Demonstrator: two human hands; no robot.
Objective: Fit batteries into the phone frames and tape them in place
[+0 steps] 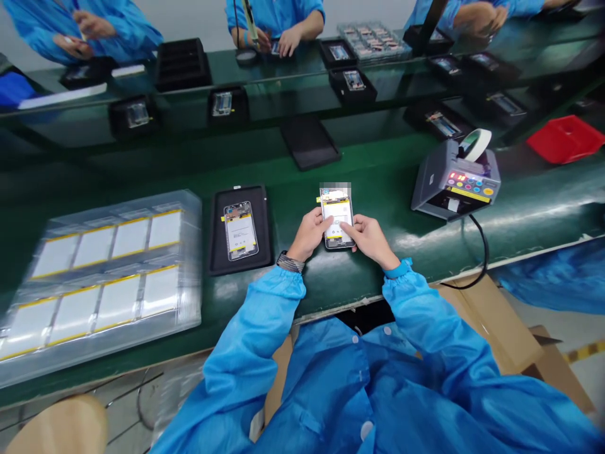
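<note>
Head view looks down on a long green bench (pixel 378 183) that runs across the room, with other people in blue coats at work on its far side. At the left of the near side lies a stack of clear trays (pixel 101 277) filled with white, yellow-edged cells in two rows. At the right stands a grey tape dispenser (pixel 456 183), a roll on top and a black cable trailing off the bench edge. Between the clear trays and the person sits a black tray (pixel 215 252), and a second phone (pixel 241 231) lies open-backed inside it. Just right of that tray, straight ahead of the person and low over the bench, is the phone (pixel 336 217), back up, a white cell showing in its frame. The left hand (pixel 309 234) grips its lower left edge, and the right hand (pixel 373 239) grips the lower right, thumb laid across the cell. Both are closed on it.
</note>
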